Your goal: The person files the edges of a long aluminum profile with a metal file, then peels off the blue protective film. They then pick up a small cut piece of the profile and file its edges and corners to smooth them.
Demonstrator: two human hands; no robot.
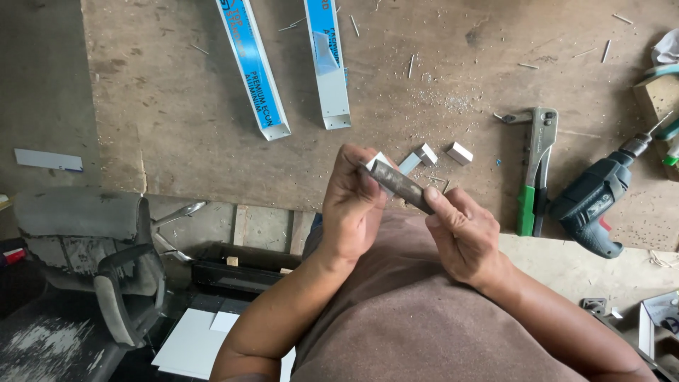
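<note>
My left hand [351,205] and my right hand [463,233] hold a short dark grey metal bar [399,185] between them, above the front edge of a worn wooden workbench [177,120]. The left hand's fingers pinch the bar's upper left end. The right hand's thumb and fingers grip its lower right end. The bar slants down to the right. Just behind it, three small white angle pieces [426,153] lie on the bench.
Two aluminium profiles [252,67] with blue film lie at the back of the bench. A hand riveter [536,166] with green grips and a dark green drill [598,201] lie to the right. A worn grey chair [92,255] stands at lower left.
</note>
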